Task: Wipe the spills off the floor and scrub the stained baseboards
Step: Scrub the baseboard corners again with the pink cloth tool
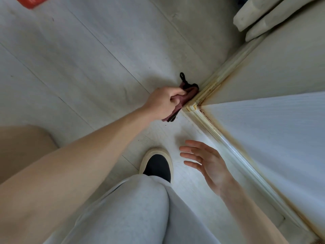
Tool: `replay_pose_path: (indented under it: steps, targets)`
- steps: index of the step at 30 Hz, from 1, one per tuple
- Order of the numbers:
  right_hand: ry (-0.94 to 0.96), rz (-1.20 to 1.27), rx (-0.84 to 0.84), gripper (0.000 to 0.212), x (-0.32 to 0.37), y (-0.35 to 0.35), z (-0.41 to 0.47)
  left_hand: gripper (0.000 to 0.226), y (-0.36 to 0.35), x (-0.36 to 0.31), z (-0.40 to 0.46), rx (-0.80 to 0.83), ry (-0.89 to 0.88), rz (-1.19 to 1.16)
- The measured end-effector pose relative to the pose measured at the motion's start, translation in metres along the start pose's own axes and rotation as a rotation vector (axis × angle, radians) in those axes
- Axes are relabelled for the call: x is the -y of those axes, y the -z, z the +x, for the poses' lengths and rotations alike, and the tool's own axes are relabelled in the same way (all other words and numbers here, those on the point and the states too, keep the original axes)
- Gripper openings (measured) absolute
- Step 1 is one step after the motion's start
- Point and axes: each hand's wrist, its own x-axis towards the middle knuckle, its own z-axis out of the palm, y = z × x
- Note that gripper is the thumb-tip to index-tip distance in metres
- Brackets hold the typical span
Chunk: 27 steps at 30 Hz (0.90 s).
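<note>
Left hand [162, 103] gripping cloth [186, 95] against stained baseboard [209, 87] corner, seemingly touching; right hand [207, 164] at five o'clock, fingers spread, empty.

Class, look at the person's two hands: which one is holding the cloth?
The left hand: its fingers grip the dark red cloth against the stained baseboard corner. The right hand hangs open, holding nothing.

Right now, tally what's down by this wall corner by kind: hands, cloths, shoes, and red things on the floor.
Hands: 2, left hand gripping the cloth, right hand open
Cloths: 1, maroon cloth against the stained baseboard
Shoes: 1, dark shoe
Red things: 1, red object at the top edge
Total: 5
</note>
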Motion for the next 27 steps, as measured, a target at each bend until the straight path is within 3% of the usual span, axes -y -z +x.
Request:
replay_pose_path:
  steps: [2,5,10,15,21,24,27]
  targets:
    - [-0.002,0.022,0.008,0.029,0.000,-0.001,-0.001,0.039,0.010,-0.008,0.028,-0.017,0.012,-0.039]
    - [0.004,0.016,0.008,0.030,-0.001,0.001,-0.002,0.040,0.037,-0.026,0.074,-0.182,-0.007,-0.104]
    - [-0.020,-0.020,0.017,0.028,-0.004,0.007,0.002,0.043,0.047,-0.084,0.112,-0.009,-0.169,0.106]
    - [-0.037,-0.048,0.031,0.029,-0.010,0.015,0.003,0.053,0.017,-0.095,0.107,0.124,-0.161,0.257]
    - [-0.068,-0.043,0.015,0.029,-0.018,0.019,-0.003,0.040,0.026,-0.064,0.089,0.146,0.087,0.054]
    - [-0.053,-0.063,0.037,0.028,-0.016,0.015,-0.005,0.041,0.022,-0.086,0.110,0.114,0.064,-0.063]
    - [-0.033,-0.093,0.043,0.029,-0.015,0.018,-0.009,0.043,0.020,-0.081,0.106,0.147,0.034,-0.039]
